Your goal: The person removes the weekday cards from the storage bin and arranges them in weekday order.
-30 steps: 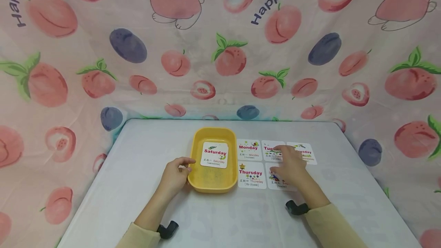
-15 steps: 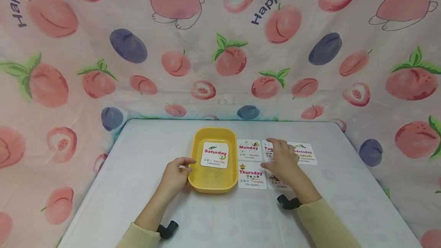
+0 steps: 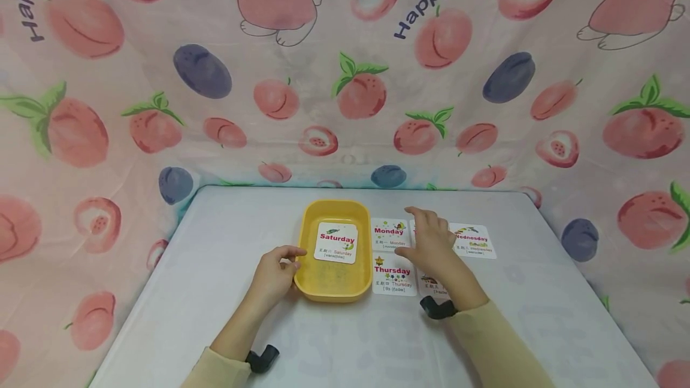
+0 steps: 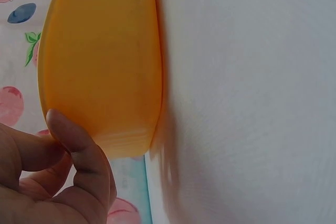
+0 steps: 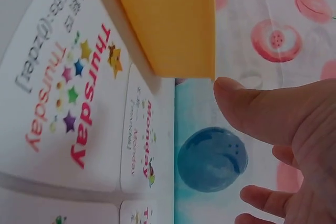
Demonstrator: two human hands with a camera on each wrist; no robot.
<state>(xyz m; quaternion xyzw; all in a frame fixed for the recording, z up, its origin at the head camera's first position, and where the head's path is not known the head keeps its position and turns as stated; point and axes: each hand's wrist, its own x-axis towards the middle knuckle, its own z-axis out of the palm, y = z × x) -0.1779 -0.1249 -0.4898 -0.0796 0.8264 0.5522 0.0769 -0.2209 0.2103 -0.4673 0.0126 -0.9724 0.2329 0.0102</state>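
My left hand grips the left rim of a yellow plastic tray; in the left wrist view its fingertips are at the tray's edge. Inside the tray lies a white "Saturday" card. My right hand hovers above the cards right of the tray, thumb and fingers spread, holding nothing. Beneath or beside it lie the "Monday" card, the "Thursday" card and the "Wednesday" card. Two further cards are mostly hidden by the right hand and wrist.
A white-covered table carries the tray and the cards, laid in two rows. Behind it hangs a fruit-print cloth. Black curved pieces are worn at both wrists.
My right hand has moved left, from over the right-hand cards towards the tray, uncovering more of the "Wednesday" card. The left hand and the tray have stayed put.
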